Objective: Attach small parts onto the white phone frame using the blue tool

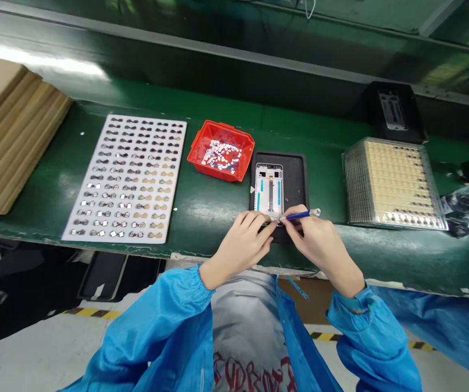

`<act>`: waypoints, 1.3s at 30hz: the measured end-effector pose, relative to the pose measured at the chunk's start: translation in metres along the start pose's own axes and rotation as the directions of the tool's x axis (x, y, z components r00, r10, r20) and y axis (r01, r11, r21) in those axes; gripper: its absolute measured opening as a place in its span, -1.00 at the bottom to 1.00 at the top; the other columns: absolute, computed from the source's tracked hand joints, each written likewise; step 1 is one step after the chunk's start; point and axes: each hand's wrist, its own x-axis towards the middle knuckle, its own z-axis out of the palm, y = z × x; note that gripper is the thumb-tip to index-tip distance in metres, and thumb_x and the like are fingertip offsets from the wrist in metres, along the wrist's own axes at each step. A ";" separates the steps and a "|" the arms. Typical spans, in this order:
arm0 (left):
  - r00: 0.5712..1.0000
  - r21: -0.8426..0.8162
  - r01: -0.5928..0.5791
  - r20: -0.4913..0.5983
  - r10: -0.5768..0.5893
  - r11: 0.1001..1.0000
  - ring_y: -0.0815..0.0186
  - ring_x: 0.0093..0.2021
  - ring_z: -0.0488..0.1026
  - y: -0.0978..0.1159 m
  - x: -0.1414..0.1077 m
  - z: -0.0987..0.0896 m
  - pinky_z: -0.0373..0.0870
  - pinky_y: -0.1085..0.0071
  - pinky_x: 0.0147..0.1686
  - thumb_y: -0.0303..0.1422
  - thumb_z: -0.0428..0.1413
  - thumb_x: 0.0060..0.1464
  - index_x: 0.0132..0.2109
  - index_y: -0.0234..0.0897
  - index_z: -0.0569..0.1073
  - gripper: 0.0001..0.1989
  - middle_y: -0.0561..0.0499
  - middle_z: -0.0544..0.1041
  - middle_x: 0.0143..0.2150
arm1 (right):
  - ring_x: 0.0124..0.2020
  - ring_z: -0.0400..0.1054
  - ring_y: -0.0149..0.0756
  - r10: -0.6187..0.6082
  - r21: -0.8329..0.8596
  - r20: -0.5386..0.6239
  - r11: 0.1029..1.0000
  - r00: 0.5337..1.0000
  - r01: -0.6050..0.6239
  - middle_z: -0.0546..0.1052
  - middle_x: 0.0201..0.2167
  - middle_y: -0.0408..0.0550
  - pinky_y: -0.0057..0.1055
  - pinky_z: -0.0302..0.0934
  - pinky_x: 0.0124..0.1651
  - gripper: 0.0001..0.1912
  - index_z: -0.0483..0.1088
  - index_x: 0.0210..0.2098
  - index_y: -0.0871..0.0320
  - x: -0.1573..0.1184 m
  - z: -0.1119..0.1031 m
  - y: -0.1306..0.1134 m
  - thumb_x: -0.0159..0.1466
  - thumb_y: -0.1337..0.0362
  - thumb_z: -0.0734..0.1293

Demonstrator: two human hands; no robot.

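Observation:
A phone frame (269, 190) with blue strips and a dark flex cable lies in a black tray (295, 174) on the green bench. My right hand (314, 237) is closed in a pinch around a blue pen-like tool (298, 215), its tip at the phone frame's bottom end. What the tip touches is too small to make out. My left hand (245, 239) rests at the same end, fingers curled and pressed together close to the tip. Whatever those fingers hold, if anything, is hidden.
Left of the tray stands a red bin (218, 155) of small white and blue pieces. Farther left lies a white board (128, 179) with rows of small metallic parts, then stacked cardboard (9, 141). Clear plastic trays (395, 185) and another black tray (409, 117) are right.

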 end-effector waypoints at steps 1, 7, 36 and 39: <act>1.000 -0.015 0.004 -0.014 -0.004 1.000 0.01 0.08 0.49 0.000 0.000 -0.001 0.48 0.08 0.07 -0.44 -0.01 0.49 0.21 -0.44 0.56 -0.67 -0.25 0.60 0.06 | -0.43 0.61 -0.09 0.003 -0.001 0.001 1.000 1.000 -0.003 0.66 -0.18 0.02 -0.24 0.33 -0.47 -0.76 0.38 -0.03 0.13 0.000 -0.001 -0.001 0.69 0.21 0.13; 0.998 -0.085 0.017 -0.061 -0.023 0.996 0.08 0.07 0.51 0.002 -0.002 -0.005 0.45 0.14 0.11 -0.48 -0.02 0.51 0.10 -0.40 0.59 -0.72 -0.17 0.65 0.05 | -0.49 0.58 -0.16 -0.009 -0.001 -0.020 1.000 1.000 0.009 0.65 -0.22 -0.05 -0.28 0.27 -0.50 -0.76 0.37 -0.03 0.12 0.001 -0.004 -0.005 0.71 0.22 0.13; 0.972 0.026 -0.136 0.194 0.129 0.990 0.01 0.04 0.53 0.007 0.015 -0.026 0.43 0.12 0.05 -0.36 0.10 0.46 0.00 -0.34 0.54 -0.85 -0.29 0.61 0.22 | -0.29 0.69 -0.05 0.628 0.785 -0.214 0.566 0.748 -0.250 0.71 -0.14 -0.01 -0.39 0.66 -0.44 -0.60 0.36 -0.07 0.06 -0.011 0.025 -0.014 0.45 -0.03 0.55; 0.974 0.027 -0.153 0.174 0.146 0.988 0.02 0.06 0.52 0.004 0.015 -0.027 0.42 0.14 0.01 -0.38 0.07 0.46 0.01 -0.33 0.54 -0.83 -0.27 0.62 0.22 | -0.30 0.69 -0.05 0.635 0.789 -0.213 0.560 0.742 -0.253 0.71 -0.13 0.01 -0.42 0.63 -0.46 -0.57 0.35 -0.07 0.06 -0.010 0.028 -0.012 0.44 -0.07 0.56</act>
